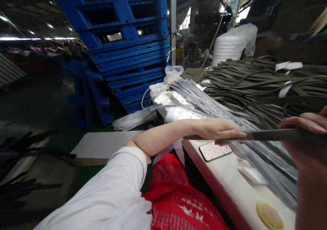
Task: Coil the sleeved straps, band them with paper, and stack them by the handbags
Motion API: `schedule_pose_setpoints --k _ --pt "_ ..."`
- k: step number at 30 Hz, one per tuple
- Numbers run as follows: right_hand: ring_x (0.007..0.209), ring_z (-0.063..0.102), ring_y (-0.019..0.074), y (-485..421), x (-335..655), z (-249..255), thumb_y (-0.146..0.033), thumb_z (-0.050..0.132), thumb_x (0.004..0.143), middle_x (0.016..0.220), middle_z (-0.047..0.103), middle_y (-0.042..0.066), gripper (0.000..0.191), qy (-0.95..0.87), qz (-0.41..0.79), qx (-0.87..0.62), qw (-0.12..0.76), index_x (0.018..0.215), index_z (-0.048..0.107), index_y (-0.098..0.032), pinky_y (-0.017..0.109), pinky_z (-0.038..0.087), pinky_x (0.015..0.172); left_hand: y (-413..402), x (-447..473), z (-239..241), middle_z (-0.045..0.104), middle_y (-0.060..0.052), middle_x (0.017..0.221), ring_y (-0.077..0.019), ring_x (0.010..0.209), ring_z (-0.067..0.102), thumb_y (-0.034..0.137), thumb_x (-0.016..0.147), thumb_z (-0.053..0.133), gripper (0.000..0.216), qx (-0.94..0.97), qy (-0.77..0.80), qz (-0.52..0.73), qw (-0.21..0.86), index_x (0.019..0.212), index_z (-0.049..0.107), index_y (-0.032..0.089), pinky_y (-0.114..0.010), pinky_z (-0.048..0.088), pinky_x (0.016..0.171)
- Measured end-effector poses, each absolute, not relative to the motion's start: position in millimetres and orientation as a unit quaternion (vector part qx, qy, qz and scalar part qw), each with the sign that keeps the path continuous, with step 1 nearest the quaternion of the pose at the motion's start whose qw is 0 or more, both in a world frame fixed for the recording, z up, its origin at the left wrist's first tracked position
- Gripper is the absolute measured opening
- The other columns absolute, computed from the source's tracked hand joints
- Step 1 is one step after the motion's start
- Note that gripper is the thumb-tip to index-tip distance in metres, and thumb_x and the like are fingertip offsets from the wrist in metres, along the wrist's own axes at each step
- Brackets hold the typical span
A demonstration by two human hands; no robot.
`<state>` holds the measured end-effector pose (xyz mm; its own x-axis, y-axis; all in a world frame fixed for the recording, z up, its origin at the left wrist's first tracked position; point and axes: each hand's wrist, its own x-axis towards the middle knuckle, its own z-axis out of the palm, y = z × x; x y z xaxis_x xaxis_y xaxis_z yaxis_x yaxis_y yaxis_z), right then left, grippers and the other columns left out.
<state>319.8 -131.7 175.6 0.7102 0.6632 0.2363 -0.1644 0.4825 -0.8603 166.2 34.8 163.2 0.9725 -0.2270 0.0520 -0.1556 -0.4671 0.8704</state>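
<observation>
A long dark strap (pixel 255 135) is stretched between both hands, its long axis running almost level from 9 o'clock to 3 o'clock across the right half of the view, just above the tabletop (pixel 230 179). The left hand (pixel 219 129) lies flat over the strap's 9 o'clock end, fingers (pixel 236 134) extended and pressing it, thumb hidden beneath. The right hand (pixel 306 138), close to the camera at 3 o'clock, has its fingers curled around the strap's other end.

Under the strap a phone (pixel 215 151) lies face up on the pale tabletop, and a round yellow disc (pixel 269 215) sits toward 5 o'clock. Beyond, at 1 o'clock, is a heap of dark olive straps (pixel 255 83), with grey strips (pixel 196 98) fanned beside it. Blue plastic pallets (pixel 133 46) lean at 11 o'clock, a white foam roll (pixel 233 42) stands behind, and a red bag (pixel 176 196) rests at 6 o'clock.
</observation>
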Motion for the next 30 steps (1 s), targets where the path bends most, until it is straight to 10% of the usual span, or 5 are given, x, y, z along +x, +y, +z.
schedule_pose_setpoints --k 7,30 --pt "0.044 0.037 0.0088 -117.4 328.3 170.6 -0.044 0.065 0.087 0.054 0.028 -0.007 0.028 -0.265 0.216 -0.388 0.856 0.065 0.061 -0.027 0.032 0.055 0.069 12.2 210.5 162.3 0.052 0.005 0.058 -0.0081 0.051 0.051 0.040 0.102 0.028 0.039 0.820 -0.120 -0.020 0.560 0.093 0.057 0.015 -0.020 0.043 0.057" --pt "0.052 0.048 0.0074 -129.2 288.0 95.7 -0.049 0.078 0.073 0.057 0.046 -0.007 0.035 -0.208 0.359 -0.421 0.806 0.068 0.059 -0.020 0.027 0.056 0.075 -28.8 165.3 55.9 0.049 0.005 0.053 -0.0065 0.043 0.046 0.068 0.092 0.025 0.064 0.756 0.009 0.024 0.654 0.080 0.057 0.013 -0.019 0.038 0.047"
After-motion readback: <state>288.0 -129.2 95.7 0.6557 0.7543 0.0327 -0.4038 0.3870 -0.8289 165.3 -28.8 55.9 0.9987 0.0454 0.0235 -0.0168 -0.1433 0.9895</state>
